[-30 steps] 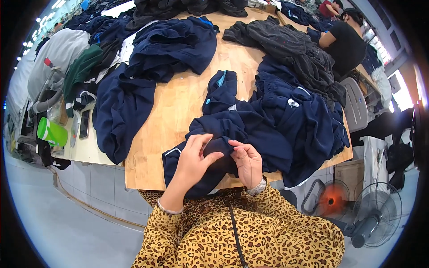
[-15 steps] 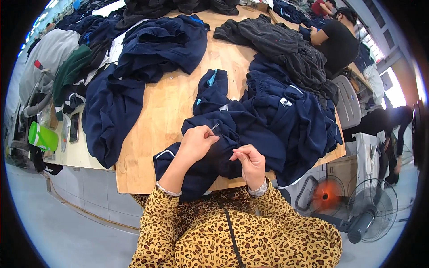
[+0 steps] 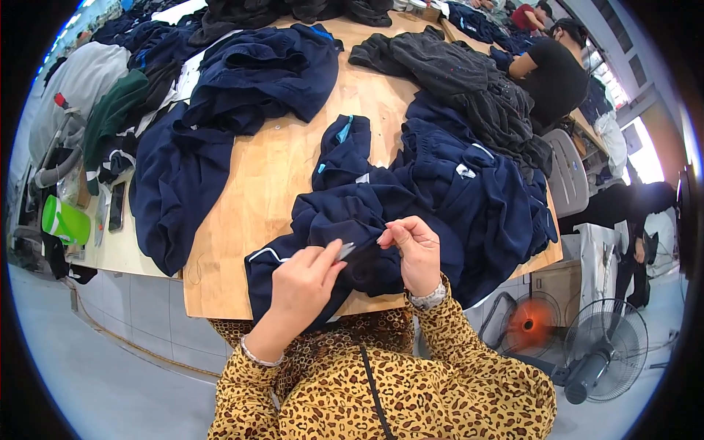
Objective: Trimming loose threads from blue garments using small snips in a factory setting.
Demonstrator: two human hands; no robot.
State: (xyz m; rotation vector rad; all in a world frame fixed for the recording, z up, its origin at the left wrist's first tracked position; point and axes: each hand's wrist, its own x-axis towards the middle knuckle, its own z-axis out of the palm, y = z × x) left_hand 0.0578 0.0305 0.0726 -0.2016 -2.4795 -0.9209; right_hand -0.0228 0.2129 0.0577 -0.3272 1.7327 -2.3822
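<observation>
A dark navy garment [image 3: 330,209] lies rumpled on the wooden table before me, with white piping at its near left edge. My left hand [image 3: 304,282] is closed around a small silver pair of thread snips [image 3: 346,251], whose pointed tips angle up to the right over the cloth; most of the tool is hidden in the palm. Just right of these tips, my right hand [image 3: 416,253] pinches a bit of the navy cloth between thumb and forefinger. Any thread there is too fine to make out.
More navy garments [image 3: 257,73] are heaped at the far left, and a dark grey speckled one [image 3: 462,73] at the far right. On the left side table are a phone [image 3: 116,207] and a green container [image 3: 66,220]. A fan [image 3: 605,352] stands right; a co-worker [image 3: 554,77] sits beyond.
My left hand has drawn back toward me with the snips, away from the cloth's upper folds. My right hand has risen slightly, lifting a little cloth.
</observation>
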